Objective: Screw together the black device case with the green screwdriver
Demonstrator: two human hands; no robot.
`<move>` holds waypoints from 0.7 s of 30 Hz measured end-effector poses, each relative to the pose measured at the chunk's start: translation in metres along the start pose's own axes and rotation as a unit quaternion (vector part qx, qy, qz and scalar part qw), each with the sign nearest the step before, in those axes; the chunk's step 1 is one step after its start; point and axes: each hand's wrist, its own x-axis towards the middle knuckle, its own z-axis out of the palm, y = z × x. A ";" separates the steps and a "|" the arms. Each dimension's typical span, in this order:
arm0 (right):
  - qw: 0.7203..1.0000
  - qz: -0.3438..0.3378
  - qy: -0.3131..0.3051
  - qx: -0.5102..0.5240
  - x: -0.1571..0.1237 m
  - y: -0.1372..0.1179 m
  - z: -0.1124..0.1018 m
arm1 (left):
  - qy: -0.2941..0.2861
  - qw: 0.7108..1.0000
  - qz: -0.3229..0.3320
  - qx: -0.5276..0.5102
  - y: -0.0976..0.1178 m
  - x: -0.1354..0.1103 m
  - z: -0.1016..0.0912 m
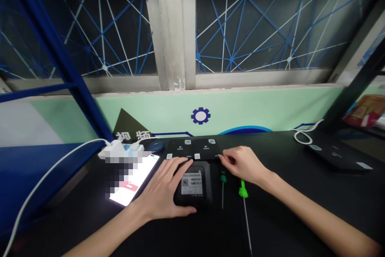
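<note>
A squarish black device [194, 201] with a printed white label lies on the black table. Spread around its left side, my left hand [161, 191] grips it, fingertips along the far edge and thumb along the near edge. My right hand [243, 162] is closed in a pinch at the near right corner of a flat black box [207, 148]; what is between its fingertips, if anything, is hidden. Under and beside that hand lie a screwdriver with a dark green handle [223, 178] and a longer one with a bright green handle [243, 190].
Left of the device lies a lit phone [132, 187], partly pixelated. Behind it are a white power strip [122, 149] with a cable and a dark blue rounded object [156, 146]. Another flat black box [177, 148] stands at the back; a black box [339, 156] lies far right.
</note>
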 end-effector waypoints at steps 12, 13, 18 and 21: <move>0.966 0.194 -0.029 -0.170 0.004 0.009 -0.010 | -0.035 0.993 -0.090 -0.073 0.002 0.002 0.005; 0.962 0.204 -0.044 -0.177 0.003 0.010 -0.011 | -0.035 0.992 -0.093 -0.074 0.001 0.002 0.005; 0.952 0.223 -0.116 -0.173 -0.002 0.007 -0.010 | -0.034 0.991 -0.101 -0.075 -0.002 0.000 0.007; 0.950 0.215 -0.154 -0.166 -0.005 0.000 -0.007 | -0.037 0.991 -0.107 -0.077 -0.002 0.001 0.007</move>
